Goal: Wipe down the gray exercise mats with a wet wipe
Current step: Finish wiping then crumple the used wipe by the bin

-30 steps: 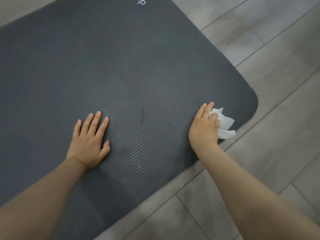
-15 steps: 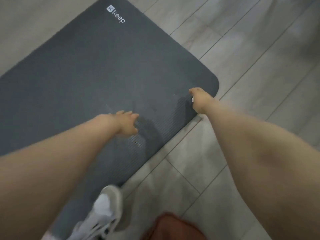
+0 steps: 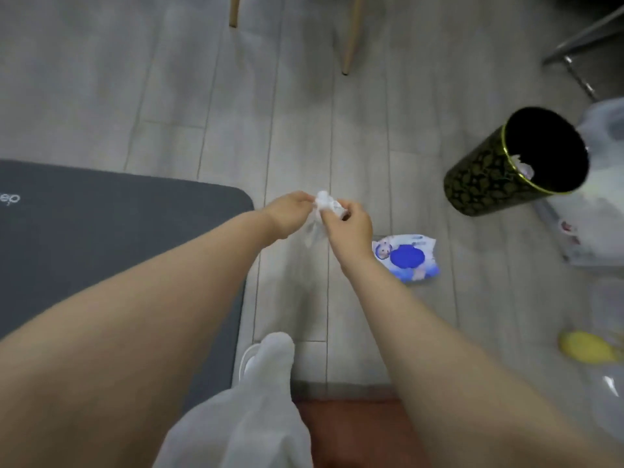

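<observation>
**Hidden, cropped and blurred areas**

Your forearms cover part of the gray exercise mat (image 3: pixel 101 231), which runs off the left edge with its logo cut. Your fingers hide much of the wet wipe (image 3: pixel 322 206). The yellow object (image 3: pixel 587 346) is too blurred to identify.

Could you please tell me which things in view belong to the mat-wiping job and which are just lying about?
Part of the job:
gray mat
wet wipe, held by left hand and right hand
wipes pack
black bin

Lying about:
chair legs
plastic bag
yellow object
</observation>
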